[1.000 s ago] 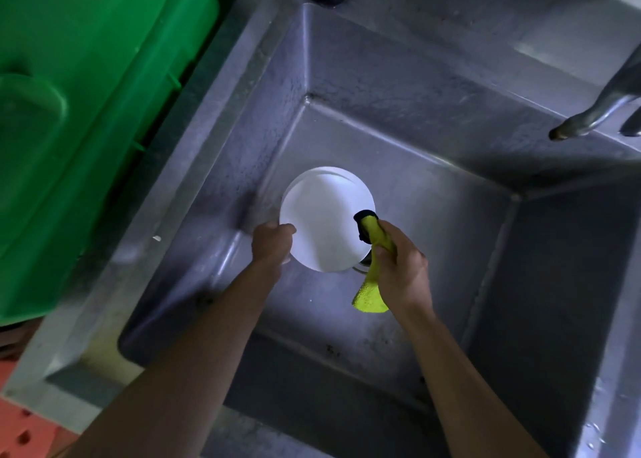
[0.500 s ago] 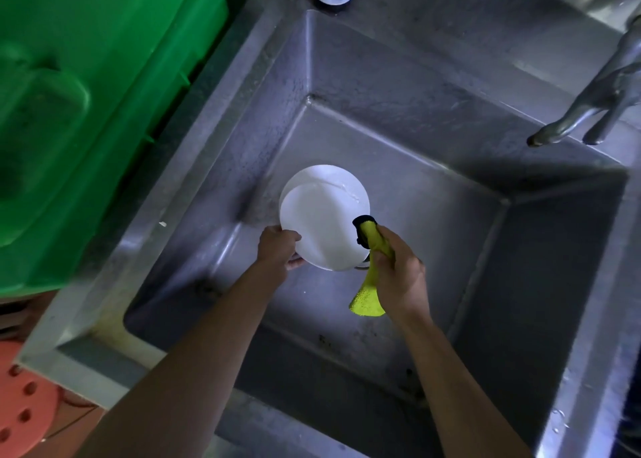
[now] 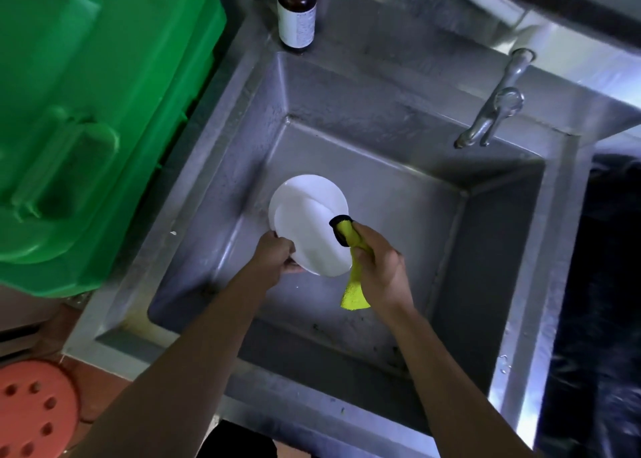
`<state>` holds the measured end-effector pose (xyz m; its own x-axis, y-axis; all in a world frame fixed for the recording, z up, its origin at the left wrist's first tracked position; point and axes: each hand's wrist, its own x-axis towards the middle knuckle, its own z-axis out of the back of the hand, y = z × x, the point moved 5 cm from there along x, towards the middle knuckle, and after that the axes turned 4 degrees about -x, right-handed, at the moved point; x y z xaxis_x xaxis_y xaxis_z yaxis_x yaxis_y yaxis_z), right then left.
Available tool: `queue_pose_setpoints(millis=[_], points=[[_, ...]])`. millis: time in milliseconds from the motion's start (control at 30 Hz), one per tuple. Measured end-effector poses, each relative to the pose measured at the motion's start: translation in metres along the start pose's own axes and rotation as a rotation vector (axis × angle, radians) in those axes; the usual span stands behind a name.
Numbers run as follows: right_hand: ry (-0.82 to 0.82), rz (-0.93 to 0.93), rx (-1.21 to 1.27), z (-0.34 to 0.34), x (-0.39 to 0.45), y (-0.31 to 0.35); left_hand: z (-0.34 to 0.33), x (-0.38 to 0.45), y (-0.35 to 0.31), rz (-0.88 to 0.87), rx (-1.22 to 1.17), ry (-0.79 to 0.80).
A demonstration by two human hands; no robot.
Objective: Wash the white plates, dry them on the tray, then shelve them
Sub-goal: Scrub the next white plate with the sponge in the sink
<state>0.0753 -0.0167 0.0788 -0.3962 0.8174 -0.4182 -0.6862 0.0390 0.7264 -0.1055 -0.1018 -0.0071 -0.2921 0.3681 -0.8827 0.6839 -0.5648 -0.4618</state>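
Washing step – left hand (image 3: 275, 257) grasps the white plates (image 3: 308, 225) by the near-left rim, tilted over the sink (image 3: 399, 187) basin's left side; looks like two stacked. Right hand (image 3: 378, 270) clenches a yellow cloth (image 3: 353, 284) touching the right rim. Best to keep the rim grip firm and wipe the full face – wet plates probably slip. Green bin (image 3: 97, 117) left of the sink, bottle (image 3: 297, 13) at its far-left corner, tap (image 3: 492, 110) on the far-right edge.

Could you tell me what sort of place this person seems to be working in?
Probably a dishwashing area of a kitchen, perhaps a commercial one: a deep steel sink with a tap, a white plate being wiped with a yellow cloth, and a large green bin alongside.
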Motion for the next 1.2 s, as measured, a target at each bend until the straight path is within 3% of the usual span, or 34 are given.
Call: queue_pose_setpoints(millis=[367,533,800,1200], points=[[-0.079,0.199,-0.090,0.019,-0.017,0.085,0.009,-0.092,-0.037,-0.160,0.044,0.182],[-0.056,0.387,-0.305,0.007,-0.024,0.117,0.016,-0.127,-0.055,-0.205,0.103,0.237],[-0.182,0.652,-0.619,-0.004,-0.066,0.132,0.034,-0.165,-0.074,-0.233,0.114,0.392],[-0.101,0.819,-0.790,-0.019,-0.113,0.156,0.048,-0.190,-0.096,-0.311,0.202,0.580]])
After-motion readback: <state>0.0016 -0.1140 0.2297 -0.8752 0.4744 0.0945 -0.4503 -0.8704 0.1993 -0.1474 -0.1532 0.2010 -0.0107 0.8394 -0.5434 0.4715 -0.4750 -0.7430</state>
